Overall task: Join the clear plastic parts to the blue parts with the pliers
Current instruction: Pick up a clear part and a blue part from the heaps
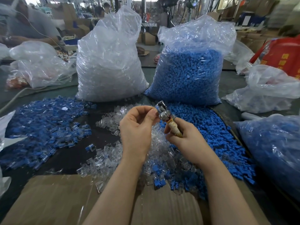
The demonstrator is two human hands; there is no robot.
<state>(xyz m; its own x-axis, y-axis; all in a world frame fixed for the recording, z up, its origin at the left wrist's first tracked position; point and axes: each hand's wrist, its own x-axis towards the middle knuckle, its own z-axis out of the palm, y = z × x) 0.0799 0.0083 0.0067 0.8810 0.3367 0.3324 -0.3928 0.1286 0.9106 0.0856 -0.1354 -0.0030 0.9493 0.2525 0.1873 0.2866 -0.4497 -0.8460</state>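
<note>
Right hand (180,135) holds pliers (167,117); left hand (136,125) apparently pinches their head

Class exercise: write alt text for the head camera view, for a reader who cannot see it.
Two hands work a pair of pliers over loose plastic parts: the right hand grips the handles and the left hand pinches at the metal head. Behind stand a bag of clear parts and a bag of blue parts.

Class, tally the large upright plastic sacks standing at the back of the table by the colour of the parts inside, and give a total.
Sack of clear parts: 1
Sack of blue parts: 1
Total: 2
</note>
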